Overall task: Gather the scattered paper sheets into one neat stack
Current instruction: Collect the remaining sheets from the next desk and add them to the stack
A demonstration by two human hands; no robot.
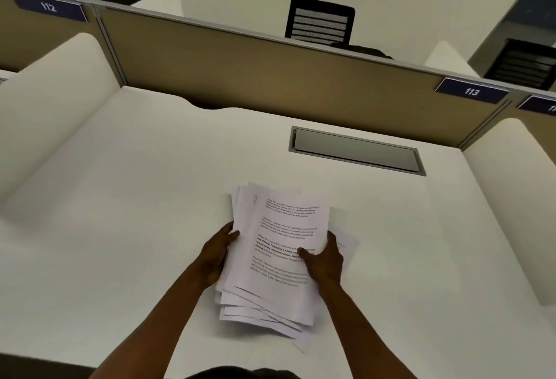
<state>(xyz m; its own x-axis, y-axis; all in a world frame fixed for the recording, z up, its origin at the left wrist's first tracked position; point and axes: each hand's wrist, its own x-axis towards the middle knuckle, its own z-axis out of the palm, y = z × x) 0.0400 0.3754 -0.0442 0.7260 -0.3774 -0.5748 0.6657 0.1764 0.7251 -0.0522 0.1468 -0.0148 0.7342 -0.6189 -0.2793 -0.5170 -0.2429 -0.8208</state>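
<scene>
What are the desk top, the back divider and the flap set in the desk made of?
Desk top: looks like white matte laminate, smooth with no grain and only soft shading.
Back divider: tan panel, probably fabric-covered, flat and dull, in a grey metal-looking frame.
Flap: brushed grey metal or metal-look plastic, given its faint sheen; cannot tell which.

Head view, down onto desk

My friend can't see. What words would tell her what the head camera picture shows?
Two hands, left hand and right hand, hold an uneven pile of printed paper sheets by its sides over a white desk. Behind stands a tan divider numbered 113.
</scene>
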